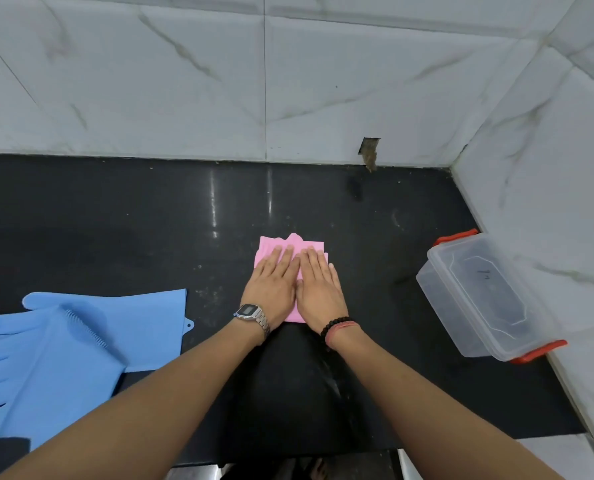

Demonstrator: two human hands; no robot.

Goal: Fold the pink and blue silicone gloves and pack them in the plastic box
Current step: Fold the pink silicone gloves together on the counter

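Note:
The pink silicone gloves (307, 244) lie folded into a compact stack at the middle of the black counter. My left hand (271, 284) and my right hand (319, 289) lie side by side on top of the stack, fingers straight, pressing it flat. The blue silicone gloves (74, 344) lie unfolded and overlapping at the left, fingers pointing left, bristles showing on one palm. The clear plastic box (485, 296) with red clips stands at the right against the wall, its lid on.
The black counter (150, 237) is bounded by marble-tiled walls at the back and right. A chipped hole (369, 150) marks the back wall near the corner. The counter's front edge runs just below my forearms.

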